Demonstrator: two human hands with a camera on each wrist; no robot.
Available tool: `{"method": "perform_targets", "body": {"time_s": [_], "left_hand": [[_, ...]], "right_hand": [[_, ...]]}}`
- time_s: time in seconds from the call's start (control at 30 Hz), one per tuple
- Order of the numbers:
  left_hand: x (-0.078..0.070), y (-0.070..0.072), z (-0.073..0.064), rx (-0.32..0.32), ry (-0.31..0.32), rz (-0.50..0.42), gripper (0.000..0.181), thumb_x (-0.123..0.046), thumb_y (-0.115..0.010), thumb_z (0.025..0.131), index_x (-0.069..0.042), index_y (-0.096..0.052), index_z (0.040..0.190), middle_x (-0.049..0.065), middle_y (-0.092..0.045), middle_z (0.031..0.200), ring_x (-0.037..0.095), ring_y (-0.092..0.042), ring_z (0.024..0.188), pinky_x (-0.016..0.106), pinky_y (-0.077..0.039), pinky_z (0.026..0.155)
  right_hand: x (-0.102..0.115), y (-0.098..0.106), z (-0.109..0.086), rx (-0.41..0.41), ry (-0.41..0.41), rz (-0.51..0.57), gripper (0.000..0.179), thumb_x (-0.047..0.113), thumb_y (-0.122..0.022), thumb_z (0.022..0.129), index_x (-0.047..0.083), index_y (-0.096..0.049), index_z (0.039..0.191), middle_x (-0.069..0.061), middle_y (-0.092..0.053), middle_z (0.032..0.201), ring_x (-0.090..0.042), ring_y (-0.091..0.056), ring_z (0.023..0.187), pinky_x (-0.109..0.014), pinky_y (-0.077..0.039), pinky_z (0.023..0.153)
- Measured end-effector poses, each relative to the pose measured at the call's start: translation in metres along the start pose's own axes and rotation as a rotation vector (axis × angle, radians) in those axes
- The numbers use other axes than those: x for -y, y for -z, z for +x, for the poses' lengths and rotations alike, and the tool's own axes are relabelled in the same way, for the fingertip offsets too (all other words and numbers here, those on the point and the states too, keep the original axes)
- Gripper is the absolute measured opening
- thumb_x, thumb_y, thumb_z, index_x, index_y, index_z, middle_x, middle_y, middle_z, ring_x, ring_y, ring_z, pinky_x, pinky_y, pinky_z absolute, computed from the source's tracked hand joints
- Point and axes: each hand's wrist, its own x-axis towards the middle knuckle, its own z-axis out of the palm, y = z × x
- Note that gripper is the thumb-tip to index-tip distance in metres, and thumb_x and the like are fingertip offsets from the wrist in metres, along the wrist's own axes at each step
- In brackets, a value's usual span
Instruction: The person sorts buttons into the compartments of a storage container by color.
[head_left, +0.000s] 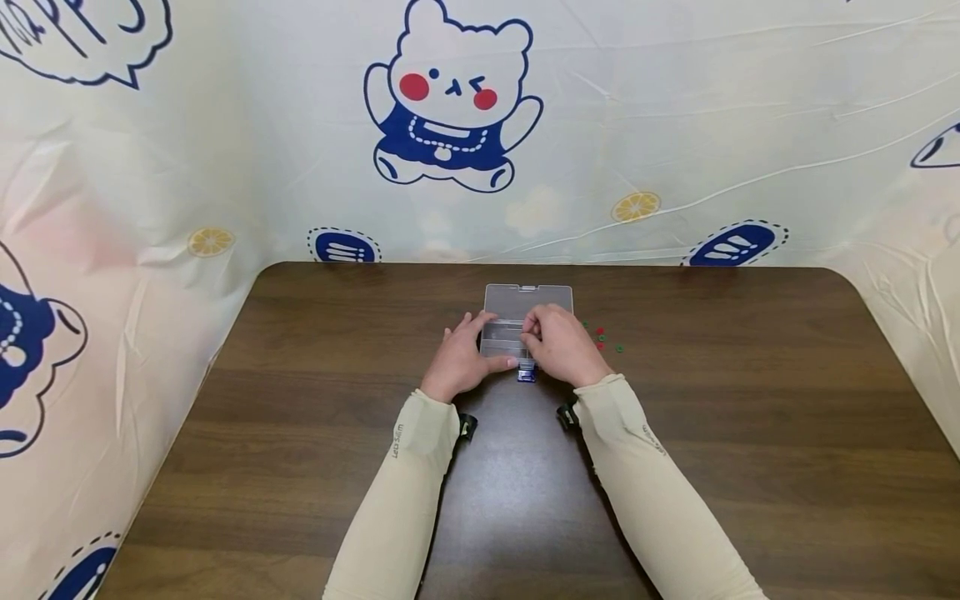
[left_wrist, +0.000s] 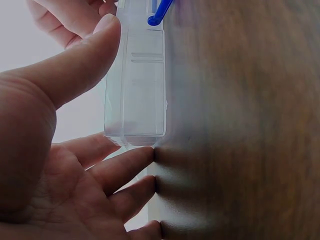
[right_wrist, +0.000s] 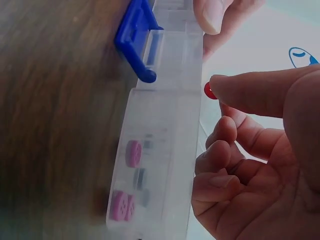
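A clear plastic compartment box (head_left: 504, 349) lies with its lid (head_left: 528, 298) folded back and a blue latch (right_wrist: 134, 41) at its front. My left hand (head_left: 459, 360) touches the box's left end, its thumb along the front rim and its fingers spread, nearly straight. Over the box's right part, my right hand (head_left: 564, 343) pinches a small red button (right_wrist: 209, 90) between thumb and forefinger, just above the rim. Through the front wall, pink buttons (right_wrist: 133, 153) show in the right-hand compartment, with darker blurred shapes behind them. My right hand hides that compartment in the head view.
Several small red buttons (head_left: 600, 332) and green buttons (head_left: 619, 349) lie on the brown wooden table (head_left: 720, 417), right of the box. A printed cloth (head_left: 592, 150) hangs behind the table and at both sides.
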Motion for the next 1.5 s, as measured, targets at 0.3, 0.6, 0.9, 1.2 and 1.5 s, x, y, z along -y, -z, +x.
{"method": "perform_targets", "body": {"time_s": [0.3, 0.6, 0.9, 1.2, 1.5], "left_hand": [[-0.001, 0.000, 0.000, -0.005, -0.012, 0.001, 0.078, -0.040, -0.082, 0.084, -0.014, -0.047, 0.149, 0.011, -0.037, 0.159, 0.029, -0.020, 0.152, 0.051, -0.008, 0.124], [0.000, -0.001, 0.000, -0.002, -0.006, -0.001, 0.079, -0.040, -0.082, 0.084, -0.014, -0.047, 0.149, 0.011, -0.036, 0.160, 0.029, -0.019, 0.152, 0.051, -0.007, 0.124], [-0.001, -0.001, 0.000, 0.004, -0.008, -0.006, 0.078, -0.039, -0.082, 0.084, -0.014, -0.047, 0.149, 0.011, -0.036, 0.160, 0.029, -0.018, 0.153, 0.051, -0.007, 0.124], [-0.001, 0.000, 0.000, 0.008, -0.006, -0.005, 0.078, -0.038, -0.081, 0.085, -0.014, -0.046, 0.150, 0.012, -0.036, 0.160, 0.029, -0.018, 0.153, 0.051, -0.007, 0.124], [0.000, 0.000, 0.001, 0.010, 0.001, -0.002, 0.078, -0.039, -0.081, 0.085, -0.015, -0.046, 0.150, 0.010, -0.035, 0.160, 0.028, -0.018, 0.153, 0.050, -0.007, 0.124]], "right_hand": [[0.000, -0.003, 0.003, 0.023, -0.016, -0.011, 0.006, 0.012, -0.066, 0.096, 0.006, -0.065, 0.093, -0.007, -0.057, 0.089, -0.022, -0.052, 0.080, -0.035, -0.047, 0.072], [-0.001, -0.005, 0.004, 0.039, -0.030, -0.017, 0.008, 0.014, -0.066, 0.097, 0.007, -0.064, 0.093, -0.006, -0.056, 0.088, -0.022, -0.052, 0.080, -0.035, -0.046, 0.071], [-0.001, -0.002, 0.003, 0.040, -0.034, -0.008, 0.007, 0.012, -0.064, 0.097, 0.007, -0.066, 0.094, -0.006, -0.057, 0.089, -0.021, -0.052, 0.080, -0.034, -0.046, 0.071], [-0.004, 0.004, 0.001, 0.013, -0.026, 0.008, 0.007, 0.011, -0.063, 0.097, 0.009, -0.066, 0.092, -0.006, -0.057, 0.088, -0.022, -0.052, 0.079, -0.034, -0.045, 0.071], [-0.006, 0.008, -0.003, -0.003, -0.036, 0.024, 0.006, 0.011, -0.064, 0.097, 0.007, -0.066, 0.094, -0.007, -0.056, 0.088, -0.023, -0.052, 0.080, -0.034, -0.045, 0.071]]}}
